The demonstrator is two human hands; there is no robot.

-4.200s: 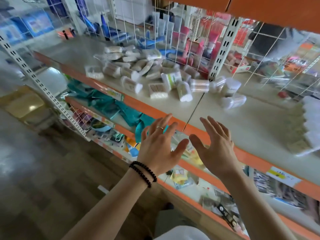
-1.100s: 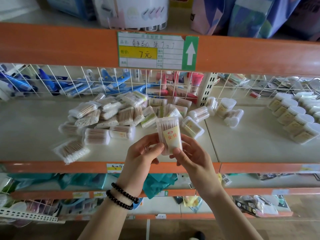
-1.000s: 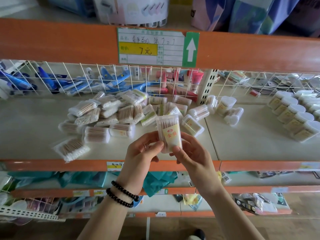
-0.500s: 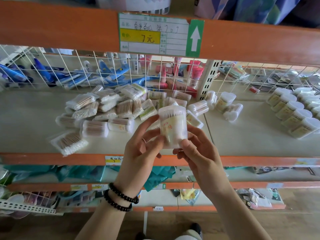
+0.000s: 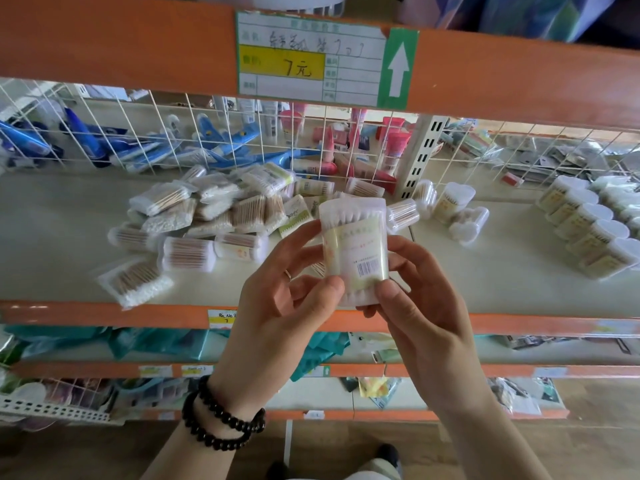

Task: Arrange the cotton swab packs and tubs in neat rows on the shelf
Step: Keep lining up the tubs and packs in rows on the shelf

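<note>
Since half a second ago I've turned the cotton swab tub [image 5: 354,251] barcode-side toward me; left hand [image 5: 277,306] and right hand [image 5: 420,306] both pinch it, upright, above the shelf [image 5: 485,282] front edge; the jumbled pile [image 5: 207,220] lies far-left, the neat tub row [image 5: 585,233] far-right, closer to my right hand.

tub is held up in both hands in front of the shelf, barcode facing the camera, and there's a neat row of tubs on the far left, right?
Not quite: the neat row of tubs stands on the far right of the shelf, not the left, as the head view shows. The rest holds: the left hand and right hand hold the tub up, barcode facing the camera.
</note>
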